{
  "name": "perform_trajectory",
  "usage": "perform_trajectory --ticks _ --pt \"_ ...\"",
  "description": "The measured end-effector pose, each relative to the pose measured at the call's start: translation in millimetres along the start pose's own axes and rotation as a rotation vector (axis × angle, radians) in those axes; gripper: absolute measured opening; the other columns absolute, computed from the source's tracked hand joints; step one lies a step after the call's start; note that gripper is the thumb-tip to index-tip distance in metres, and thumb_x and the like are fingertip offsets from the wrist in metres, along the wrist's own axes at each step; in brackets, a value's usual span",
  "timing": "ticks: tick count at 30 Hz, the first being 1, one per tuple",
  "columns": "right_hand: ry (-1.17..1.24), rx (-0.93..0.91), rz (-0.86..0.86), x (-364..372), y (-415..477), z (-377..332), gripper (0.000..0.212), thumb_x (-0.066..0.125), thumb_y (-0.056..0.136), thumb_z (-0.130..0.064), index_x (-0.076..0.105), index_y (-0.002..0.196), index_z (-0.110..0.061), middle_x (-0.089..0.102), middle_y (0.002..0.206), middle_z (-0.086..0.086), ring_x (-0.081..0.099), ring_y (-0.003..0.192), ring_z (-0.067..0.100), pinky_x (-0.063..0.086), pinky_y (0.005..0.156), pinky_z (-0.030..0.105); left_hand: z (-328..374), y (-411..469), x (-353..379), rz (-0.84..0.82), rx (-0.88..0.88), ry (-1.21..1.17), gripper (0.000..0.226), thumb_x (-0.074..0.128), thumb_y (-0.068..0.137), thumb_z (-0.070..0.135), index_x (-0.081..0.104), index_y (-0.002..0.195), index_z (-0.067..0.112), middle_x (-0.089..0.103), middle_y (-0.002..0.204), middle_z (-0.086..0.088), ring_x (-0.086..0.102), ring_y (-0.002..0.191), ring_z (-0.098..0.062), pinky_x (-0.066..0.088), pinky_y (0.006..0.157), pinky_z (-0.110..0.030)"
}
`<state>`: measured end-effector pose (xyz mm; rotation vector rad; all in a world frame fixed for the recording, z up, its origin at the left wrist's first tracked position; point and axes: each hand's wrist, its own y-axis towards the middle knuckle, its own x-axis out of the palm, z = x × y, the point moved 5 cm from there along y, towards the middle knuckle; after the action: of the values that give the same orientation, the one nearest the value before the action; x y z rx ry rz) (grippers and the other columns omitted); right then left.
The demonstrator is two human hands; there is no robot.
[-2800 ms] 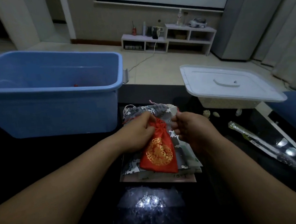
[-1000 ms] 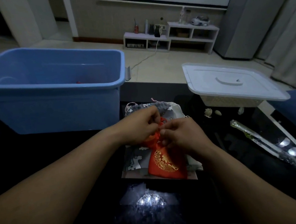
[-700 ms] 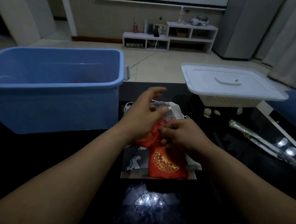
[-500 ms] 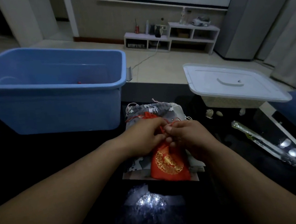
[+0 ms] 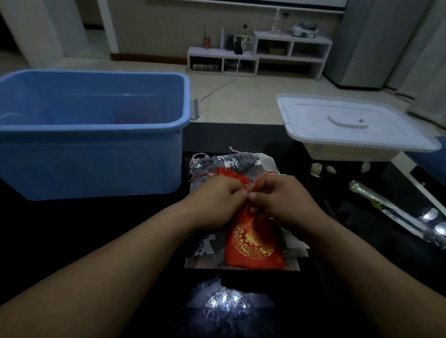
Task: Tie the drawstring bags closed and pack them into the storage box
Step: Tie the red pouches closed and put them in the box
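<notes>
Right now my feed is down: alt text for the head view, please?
Left hand and right hand pinch the neck of a red bag lying on a pile of grey bags on a dark table. An open blue box stands behind and to the left; a white lidded basket sits to the right.

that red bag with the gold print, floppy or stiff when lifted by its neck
Probably floppy: the red bag is thin cloth, puckered at the neck where the left hand and right hand pinch its cord. Likely light, since it lies nearly flat on the stack of printed bags.
</notes>
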<state>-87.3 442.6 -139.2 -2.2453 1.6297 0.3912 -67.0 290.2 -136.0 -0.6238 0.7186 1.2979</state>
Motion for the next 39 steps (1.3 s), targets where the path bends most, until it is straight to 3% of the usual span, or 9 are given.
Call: perform_trajectory --ticks 6,11,16,20,25,30,34,37,39 --pt "-0.009 -0.020 -0.029 -4.6 1.0 1.6 0.006 0.070 0.092 0.004 0.072 0.095 -0.001 0.071 0.068 0.004 0.067 0.059 0.011 0.053 0.056 0.025 -3.6 -5.2 3.2 0.001 0.002 -0.173 0.011 0.073 0.096 0.029 0.074 0.088 0.020 0.072 0.081 0.006 0.063 0.072 -0.003 0.053 0.070 -0.029" --pt "-0.014 -0.030 -0.038 -9.9 2.0 1.7 0.007 0.071 0.093 0.001 0.070 0.097 -0.005 0.075 0.078 0.020 0.070 0.065 0.021 0.056 0.063 0.035 -4.0 -4.7 3.5 0.088 0.090 -0.155 0.011 0.076 0.093 0.026 0.069 0.085 0.024 0.068 0.083 0.005 0.064 0.079 -0.009 0.054 0.074 -0.036" --pt "0.007 -0.061 -0.123 -11.4 0.0 -0.8 0.008 0.068 0.093 0.006 0.067 0.100 0.002 0.072 0.082 0.025 0.065 0.068 0.023 0.052 0.062 0.032 -5.9 -6.3 5.9 0.088 0.179 -0.208 0.007 0.077 0.092 0.025 0.073 0.098 0.025 0.069 0.092 0.011 0.063 0.087 -0.001 0.051 0.077 -0.022" --pt "-0.046 -0.110 -0.115 -12.5 1.2 -1.9 0.008 0.069 0.093 0.005 0.068 0.095 -0.002 0.070 0.072 0.012 0.062 0.061 0.013 0.050 0.059 0.026 -10.7 -4.5 10.2 0.086 0.157 -0.238 0.008 0.076 0.093 0.024 0.074 0.087 0.028 0.071 0.084 0.012 0.064 0.081 0.002 0.051 0.075 -0.022" --pt "-0.169 -0.179 -0.045 -7.6 1.1 0.3 0.012 0.072 0.091 0.001 0.071 0.091 -0.010 0.071 0.071 0.003 0.063 0.058 0.004 0.049 0.059 0.021 -18.1 -2.9 18.7 0.088 0.108 -0.220 0.018 0.073 0.095 0.026 0.065 0.080 0.021 0.067 0.077 0.003 0.062 0.074 -0.012 0.053 0.070 -0.038" --pt "-0.320 -0.253 0.061 -6.1 0.9 -0.7 0.012 0.078 0.085 -0.008 0.076 0.085 -0.020 0.075 0.075 -0.002 0.071 0.070 0.010 0.057 0.069 0.032 -13.0 -4.6 19.1 0.155 0.121 -0.188 0.030 0.069 0.092 0.018 0.051 0.069 0.023 0.052 0.066 0.009 0.049 0.064 -0.007 0.043 0.062 -0.031" --pt "-0.314 -0.258 0.085 -5.6 1.2 4.1 0.006 0.079 0.078 -0.018 0.074 0.079 -0.020 0.074 0.074 -0.002 0.071 0.073 0.016 0.058 0.073 0.040 -14.6 -4.4 22.3 0.242 0.133 -0.161 0.020 0.069 0.088 0.020 0.053 0.076 0.020 0.056 0.070 0.005 0.057 0.072 -0.017 0.047 0.065 -0.043" --pt "-0.277 -0.233 0.074 -5.3 1.5 8.3 0.012 0.080 0.079 -0.016 0.072 0.074 -0.024 0.074 0.072 -0.001 0.070 0.069 0.016 0.059 0.071 0.043 -15.0 -3.9 25.4 0.232 0.152 -0.197 0.009 0.069 0.088 0.022 0.063 0.092 0.027 0.064 0.073 0.004 0.061 0.071 -0.014 0.051 0.065 -0.039" --pt "-0.251 -0.234 0.073 -4.6 1.1 9.8 0.010 0.079 0.081 -0.017 0.074 0.077 -0.025 0.075 0.072 -0.002 0.068 0.067 0.013 0.060 0.071 0.041 -12.8 -4.9 26.7 0.218 0.173 -0.211 0.009 0.067 0.089 0.019 0.068 0.093 0.027 0.066 0.073 0.003 0.062 0.070 -0.014 0.052 0.066 -0.040"
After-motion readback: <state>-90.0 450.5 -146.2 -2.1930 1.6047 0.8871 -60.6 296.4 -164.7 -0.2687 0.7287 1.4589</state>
